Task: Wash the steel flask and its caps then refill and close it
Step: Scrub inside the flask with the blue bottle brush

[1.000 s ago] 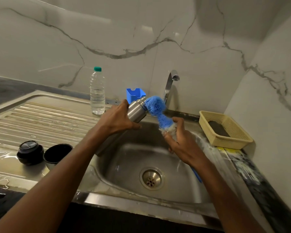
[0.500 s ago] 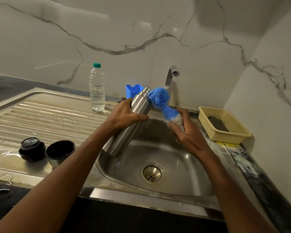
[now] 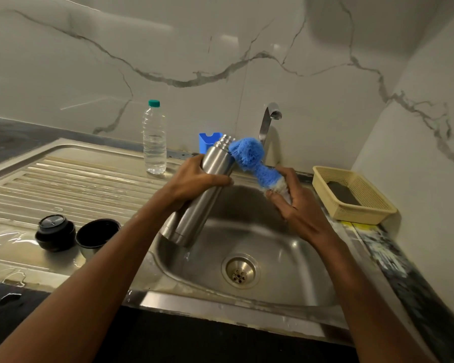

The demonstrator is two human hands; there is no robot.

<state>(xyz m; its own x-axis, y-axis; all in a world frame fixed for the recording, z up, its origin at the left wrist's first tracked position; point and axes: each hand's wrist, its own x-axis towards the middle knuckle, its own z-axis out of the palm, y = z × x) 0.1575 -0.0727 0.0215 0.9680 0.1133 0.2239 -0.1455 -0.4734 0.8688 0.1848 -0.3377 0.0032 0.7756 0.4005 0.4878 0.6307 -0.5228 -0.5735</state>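
Inner stopper cap [image 3: 55, 232]: dark, round, sits on the wet drainboard [image 3: 71, 179] at far left, flat top up.
Outer cup cap [image 3: 97, 236]: just right of the stopper, nearly touching it; open mouth faces up, dark inside.
Water bottle [image 3: 154, 138]: clear plastic, green lid, upright at the back of the drainboard, partly filled.
Left hand [image 3: 194, 178]: fingers and thumb wrapped round the upper body of the steel flask.
Steel flask [image 3: 198, 197]: held above the sink basin's [image 3: 286, 258] left side. Long axis tilted; uncapped threaded neck points up and away toward the wall, base points down toward the near-left basin edge.
Bottle brush [image 3: 249, 159]: blue bristle head pressed against the flask's neck and shoulder, outside the mouth.
Blue holder [image 3: 206, 141]: behind the flask, partly hidden.
Faucet [image 3: 269, 120]: behind the brush.
Right hand [image 3: 296, 205]: fingers curled round the brush just below the bristles.
Basket [image 3: 351, 195]: cream plastic, on the counter right of the sink, dark pad inside.
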